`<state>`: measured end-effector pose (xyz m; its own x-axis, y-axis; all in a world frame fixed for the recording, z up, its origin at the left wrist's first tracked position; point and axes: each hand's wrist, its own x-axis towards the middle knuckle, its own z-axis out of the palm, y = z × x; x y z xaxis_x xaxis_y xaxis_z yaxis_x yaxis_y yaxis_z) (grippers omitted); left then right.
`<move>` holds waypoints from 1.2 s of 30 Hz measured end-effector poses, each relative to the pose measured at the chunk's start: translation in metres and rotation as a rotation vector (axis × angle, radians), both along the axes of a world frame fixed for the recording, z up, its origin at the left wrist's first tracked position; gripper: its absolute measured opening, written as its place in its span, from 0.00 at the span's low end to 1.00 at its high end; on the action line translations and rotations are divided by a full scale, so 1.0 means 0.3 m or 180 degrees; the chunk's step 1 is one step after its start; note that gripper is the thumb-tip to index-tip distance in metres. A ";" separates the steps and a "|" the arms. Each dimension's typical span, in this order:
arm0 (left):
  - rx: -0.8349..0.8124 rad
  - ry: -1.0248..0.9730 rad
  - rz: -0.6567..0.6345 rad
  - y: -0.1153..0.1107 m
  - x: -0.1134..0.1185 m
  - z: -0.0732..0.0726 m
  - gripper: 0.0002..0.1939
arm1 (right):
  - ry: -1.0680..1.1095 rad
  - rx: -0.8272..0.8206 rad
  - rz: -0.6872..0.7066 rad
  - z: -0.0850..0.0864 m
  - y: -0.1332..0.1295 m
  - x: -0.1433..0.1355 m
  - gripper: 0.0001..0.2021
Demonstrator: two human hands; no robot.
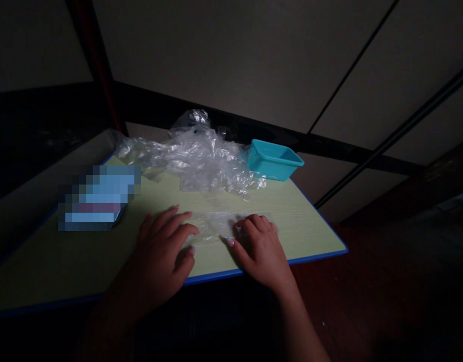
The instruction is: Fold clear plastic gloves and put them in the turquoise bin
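A flat, clear plastic bag (216, 223) lies on the table near its front edge, between my two hands. My left hand (161, 251) is open at the bag's left end, fingers spread and thumb apart, with nothing in its grasp. Over the right part of the bag rests my right hand (259, 246). Its fingers are bent down onto the plastic and its thumb is held apart, so it is open and not gripping. The bag's right end is partly hidden beneath that hand. Behind lies a large heap of crumpled clear plastic bags (204, 158).
A turquoise plastic basket (274, 163) stands at the back right, touching the heap. At the left lies a pixelated, light-blue object (103, 193). The pale table (291, 216) has a blue edge, with cabinet panels behind it. The room is dim.
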<state>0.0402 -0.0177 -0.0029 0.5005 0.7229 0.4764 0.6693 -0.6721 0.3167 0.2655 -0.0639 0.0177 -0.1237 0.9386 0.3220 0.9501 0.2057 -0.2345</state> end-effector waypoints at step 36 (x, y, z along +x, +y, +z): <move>0.0021 -0.0244 0.0343 0.033 -0.002 -0.024 0.11 | 0.0144 0.0330 0.0142 0.004 -0.013 0.005 0.12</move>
<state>0.0397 -0.0079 -0.0101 0.3822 0.7672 0.5152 0.7117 -0.6000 0.3655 0.2671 -0.0678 0.0188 -0.1478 0.8939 0.4232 0.9283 0.2730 -0.2523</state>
